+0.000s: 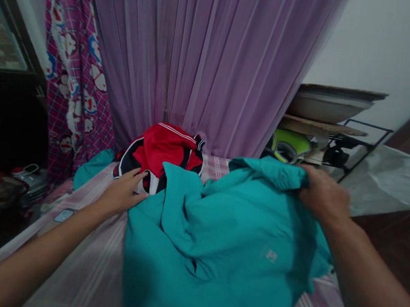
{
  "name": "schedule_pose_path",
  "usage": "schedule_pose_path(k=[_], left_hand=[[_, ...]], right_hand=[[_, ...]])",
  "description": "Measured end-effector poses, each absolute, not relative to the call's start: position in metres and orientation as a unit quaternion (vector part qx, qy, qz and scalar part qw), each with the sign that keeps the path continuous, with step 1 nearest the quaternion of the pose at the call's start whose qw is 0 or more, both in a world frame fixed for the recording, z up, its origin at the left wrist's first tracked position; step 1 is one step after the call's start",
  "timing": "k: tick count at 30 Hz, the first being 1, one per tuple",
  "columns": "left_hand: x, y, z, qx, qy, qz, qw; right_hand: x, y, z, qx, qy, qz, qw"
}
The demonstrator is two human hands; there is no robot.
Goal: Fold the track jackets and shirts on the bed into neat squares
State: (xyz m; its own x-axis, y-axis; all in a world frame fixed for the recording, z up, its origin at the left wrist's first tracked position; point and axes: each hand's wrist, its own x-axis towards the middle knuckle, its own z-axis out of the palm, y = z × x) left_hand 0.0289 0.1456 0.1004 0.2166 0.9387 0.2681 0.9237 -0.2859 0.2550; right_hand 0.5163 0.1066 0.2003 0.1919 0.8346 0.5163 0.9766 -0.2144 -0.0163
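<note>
A teal shirt (226, 262) with a small pale print lies spread and rumpled over the bed, its far right part lifted off the surface. My right hand (326, 195) is closed around a gathered edge of it at the upper right. At the shirt's left edge, my left hand (123, 192) has thumb and fingers apart, the thumb touching or very near the teal cloth. Just beyond the left fingers sits a heap of red, black and white clothing (170, 147), partly covered by the shirt.
Under everything is a plaid bed sheet (87, 270). A phone-like object (64, 215) and another teal cloth (92, 169) lie left. Purple curtains (205, 59) hang behind. To the right, a rack (367, 144) holds a basin (326, 107), beside a whitish plastic bag (397, 180).
</note>
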Motion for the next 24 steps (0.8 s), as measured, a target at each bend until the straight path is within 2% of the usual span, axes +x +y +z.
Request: schedule_pose_path(k=[3, 6, 11, 17, 24], left_hand=[[0.05, 0.184, 0.095, 0.778, 0.613, 0.137, -0.011], [0.07, 0.207, 0.086, 0.799, 0.6, 0.034, 0.024], [0.072, 0.229, 0.062, 0.847, 0.514, -0.114, 0.07], [0.044, 0.273, 0.054, 0.844, 0.527, -0.1, -0.004], [0.033, 0.304, 0.053, 0.801, 0.59, -0.09, -0.049]], right_hand=[[0.533, 0.104, 0.146, -0.773, -0.614, -0.149, 0.056], [0.54, 0.099, 0.092, -0.777, -0.617, -0.125, 0.017], [0.536, 0.093, 0.025, -0.762, -0.638, -0.105, 0.037], [0.543, 0.091, -0.019, -0.748, -0.642, -0.147, 0.083], [0.552, 0.089, -0.032, -0.752, -0.636, -0.127, 0.119]])
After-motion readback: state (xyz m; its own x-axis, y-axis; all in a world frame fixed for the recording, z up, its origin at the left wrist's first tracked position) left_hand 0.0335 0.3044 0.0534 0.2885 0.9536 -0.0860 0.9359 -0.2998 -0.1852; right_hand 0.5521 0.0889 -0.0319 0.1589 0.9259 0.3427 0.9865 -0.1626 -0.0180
